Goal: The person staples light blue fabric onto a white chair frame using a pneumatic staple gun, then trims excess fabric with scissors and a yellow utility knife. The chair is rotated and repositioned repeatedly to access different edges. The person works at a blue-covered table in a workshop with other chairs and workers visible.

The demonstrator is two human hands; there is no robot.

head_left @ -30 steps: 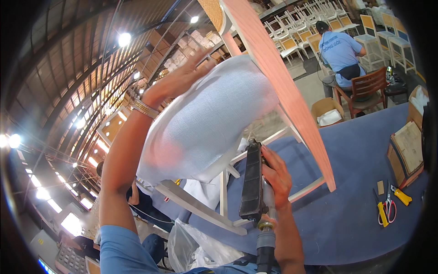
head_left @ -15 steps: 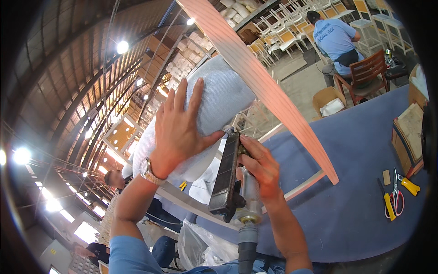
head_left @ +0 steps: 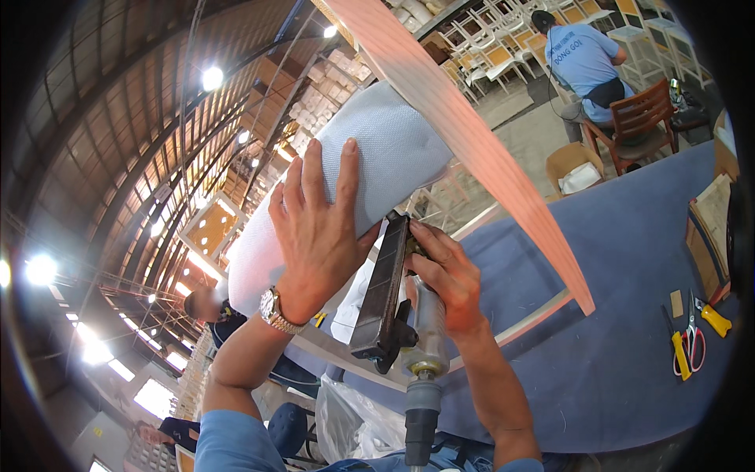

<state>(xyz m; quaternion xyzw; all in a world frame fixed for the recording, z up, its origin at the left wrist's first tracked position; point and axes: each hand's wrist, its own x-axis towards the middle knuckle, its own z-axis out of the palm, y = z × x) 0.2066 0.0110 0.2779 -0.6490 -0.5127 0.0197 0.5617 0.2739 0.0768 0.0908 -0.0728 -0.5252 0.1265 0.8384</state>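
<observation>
My left hand (head_left: 321, 216) lies spread on a light blue fabric-covered chair pad (head_left: 385, 138), its fingers stretched over the curved surface. The thumb reaches down to the pad's lower edge, its tip partly hidden. My right hand (head_left: 445, 275) is wrapped round a pneumatic staple gun (head_left: 381, 295) with a long dark magazine. The gun's nose meets or nearly touches the pad's lower edge; contact cannot be made out. An air hose fitting (head_left: 422, 413) hangs from its handle. The pad adjoins a pale wooden chair frame (head_left: 480, 157), whose long leg slants down to the right.
On the blue-covered table (head_left: 535, 393) at the right lie red-handled scissors (head_left: 692, 346) and yellow-handled tools (head_left: 714, 318). Wooden pieces (head_left: 708, 236) stand at its right edge. A co-worker (head_left: 586, 67) sits beyond, near a cardboard box (head_left: 574, 167). Clear plastic (head_left: 354, 425) hangs below the frame.
The left thumb has drawn back from the staple gun's nose toward the pad's edge. The gun has tilted slightly, its rear end shifting left. The whole view has shifted a little.
</observation>
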